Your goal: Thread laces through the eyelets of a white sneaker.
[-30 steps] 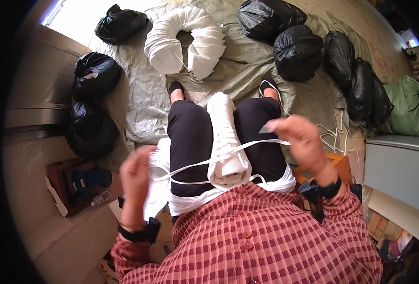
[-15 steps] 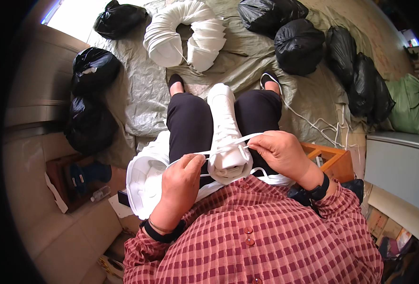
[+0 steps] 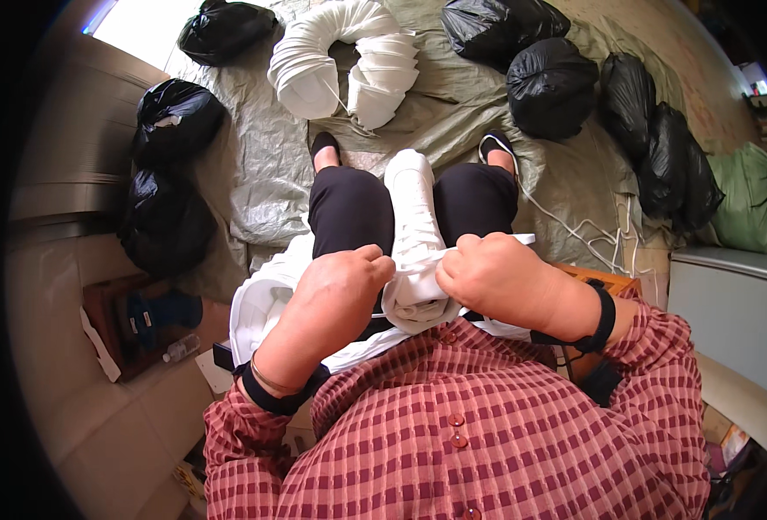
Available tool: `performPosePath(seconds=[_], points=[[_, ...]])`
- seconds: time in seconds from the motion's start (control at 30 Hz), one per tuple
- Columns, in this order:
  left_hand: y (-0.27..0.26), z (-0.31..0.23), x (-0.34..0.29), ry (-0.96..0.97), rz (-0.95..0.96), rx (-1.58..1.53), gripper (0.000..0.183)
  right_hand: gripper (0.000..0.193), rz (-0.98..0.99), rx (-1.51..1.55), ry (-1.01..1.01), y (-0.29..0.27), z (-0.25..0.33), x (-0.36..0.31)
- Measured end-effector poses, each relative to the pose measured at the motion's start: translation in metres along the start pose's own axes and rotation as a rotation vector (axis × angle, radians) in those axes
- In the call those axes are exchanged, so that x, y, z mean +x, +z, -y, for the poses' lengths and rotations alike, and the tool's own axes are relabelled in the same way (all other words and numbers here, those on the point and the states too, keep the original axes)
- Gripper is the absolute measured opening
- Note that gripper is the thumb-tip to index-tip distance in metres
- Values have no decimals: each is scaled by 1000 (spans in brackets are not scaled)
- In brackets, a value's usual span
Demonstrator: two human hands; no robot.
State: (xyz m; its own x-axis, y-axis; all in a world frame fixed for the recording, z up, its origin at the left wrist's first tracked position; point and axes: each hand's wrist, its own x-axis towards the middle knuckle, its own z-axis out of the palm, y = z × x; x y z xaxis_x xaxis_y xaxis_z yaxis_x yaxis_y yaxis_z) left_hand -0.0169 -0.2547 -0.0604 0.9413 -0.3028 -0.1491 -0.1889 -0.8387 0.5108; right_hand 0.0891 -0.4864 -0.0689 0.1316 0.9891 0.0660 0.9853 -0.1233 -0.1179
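Note:
A white lace-up shoe (image 3: 414,204) lies between my thighs, its toe pointing away from me and its opening toward my body. My left hand (image 3: 336,282) is closed at the left of the shoe's opening, fingertips turned inward. On the other side, my right hand (image 3: 500,273) is closed around a flat white shoelace (image 3: 524,238), whose end sticks out past the knuckles. Part of the lace crosses the shoe between both hands; the left fingertips are largely hidden. Beside my left thigh rests a bundle of white nested pieces (image 3: 256,312).
A curved stack of white nested pieces (image 3: 310,56) lies on the grey-green sheet (image 3: 266,191). Black plastic bags (image 3: 171,221) line both sides. At right are a green sack (image 3: 747,195), loose white cords (image 3: 613,247), a wooden box (image 3: 604,279) and a pale cabinet (image 3: 730,303).
Both hands have come closer together over the shoe's opening. The lace, earlier stretched between them in a crossing, is now drawn in, and its end juts out beyond my right hand.

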Motion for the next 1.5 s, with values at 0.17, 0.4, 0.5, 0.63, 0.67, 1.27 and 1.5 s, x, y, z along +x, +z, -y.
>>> performPosePath(seconds=[0.17, 0.4, 0.5, 0.63, 0.67, 1.27, 1.5], points=[[19, 9, -4, -185, -58, -419, 8, 14, -73, 360, 133, 10, -6, -7], [26, -12, -4, -280, -280, -215, 6, 21, -125, 420, 432, 12, 25, -20], [28, -2, -7, -253, -264, -376, 10, 32, -138, 361, 481, 11, 36, -22], [28, 1, -4, -183, -234, -342, 8, 33, -113, 154, 473, 22, 45, -23], [28, -1, -3, -183, -236, -342, 8, 32, -125, 55, 452, 26, 47, -23], [66, -18, -16, -96, -619, -119, 18, 17, -96, -9, 365, 22, 48, 0], [33, -21, -11, 91, -71, 425, 35, 4, -165, 1040, 90, -17, 35, 9]])
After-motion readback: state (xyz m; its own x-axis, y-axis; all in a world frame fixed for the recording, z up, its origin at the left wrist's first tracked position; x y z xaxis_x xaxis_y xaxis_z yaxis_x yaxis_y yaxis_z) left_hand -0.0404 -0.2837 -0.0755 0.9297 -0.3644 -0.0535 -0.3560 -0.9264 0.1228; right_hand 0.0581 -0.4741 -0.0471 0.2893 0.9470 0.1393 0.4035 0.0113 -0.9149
